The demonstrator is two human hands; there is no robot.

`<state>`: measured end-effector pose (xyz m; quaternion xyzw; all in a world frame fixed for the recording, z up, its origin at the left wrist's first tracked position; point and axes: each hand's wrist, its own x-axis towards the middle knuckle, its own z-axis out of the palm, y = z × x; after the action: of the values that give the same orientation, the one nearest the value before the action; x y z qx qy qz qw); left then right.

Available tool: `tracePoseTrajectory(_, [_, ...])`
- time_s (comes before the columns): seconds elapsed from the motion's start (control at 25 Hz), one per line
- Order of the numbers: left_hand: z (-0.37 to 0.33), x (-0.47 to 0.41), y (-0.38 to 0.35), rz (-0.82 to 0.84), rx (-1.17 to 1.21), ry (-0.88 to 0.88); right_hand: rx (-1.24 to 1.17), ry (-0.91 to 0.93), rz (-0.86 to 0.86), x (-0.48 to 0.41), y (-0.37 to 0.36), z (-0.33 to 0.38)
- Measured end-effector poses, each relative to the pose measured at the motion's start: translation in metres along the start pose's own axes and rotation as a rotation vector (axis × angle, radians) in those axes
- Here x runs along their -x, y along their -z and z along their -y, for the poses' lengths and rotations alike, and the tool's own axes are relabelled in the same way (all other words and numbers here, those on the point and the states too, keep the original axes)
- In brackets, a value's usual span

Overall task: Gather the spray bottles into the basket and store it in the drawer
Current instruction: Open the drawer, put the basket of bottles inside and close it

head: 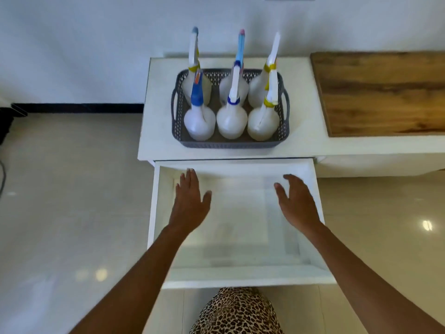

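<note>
A grey perforated basket (284, 131) stands on top of the white cabinet (156, 131). Several white spray bottles stand upright inside it in two rows, among them one with a blue trigger head (199, 121) at the front left. Below the cabinet top, the white drawer (240, 277) is pulled out wide and holds nothing. My left hand (190, 201) and my right hand (296, 203) hover over the drawer, palms down, fingers spread, both short of the basket and touching nothing.
A wooden-topped bench (385, 92) adjoins the cabinet on the right. Glossy tiled floor (72, 201) lies to the left and right of the drawer. A white wall (96, 44) rises behind. Leopard-print clothing (236, 312) shows below the drawer front.
</note>
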<state>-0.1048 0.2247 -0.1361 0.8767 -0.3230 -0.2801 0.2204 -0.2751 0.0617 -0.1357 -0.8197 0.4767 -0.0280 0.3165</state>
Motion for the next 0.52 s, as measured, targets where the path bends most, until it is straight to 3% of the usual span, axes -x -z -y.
tracePoseTrajectory(0.16, [-0.011,-0.084,0.051,-0.185,0.133,0.09,-0.172,-0.093,-0.142,-0.105,0.033,0.025])
tracePoseTrajectory(0.32, [-0.015,-0.166,0.084,-0.285,0.192,0.244,-0.173,-0.157,-0.068,-0.194,0.042,0.035])
tracePoseTrajectory(0.52, [-0.012,-0.232,0.095,-0.286,0.236,0.333,-0.192,-0.218,-0.055,-0.251,0.036,0.035])
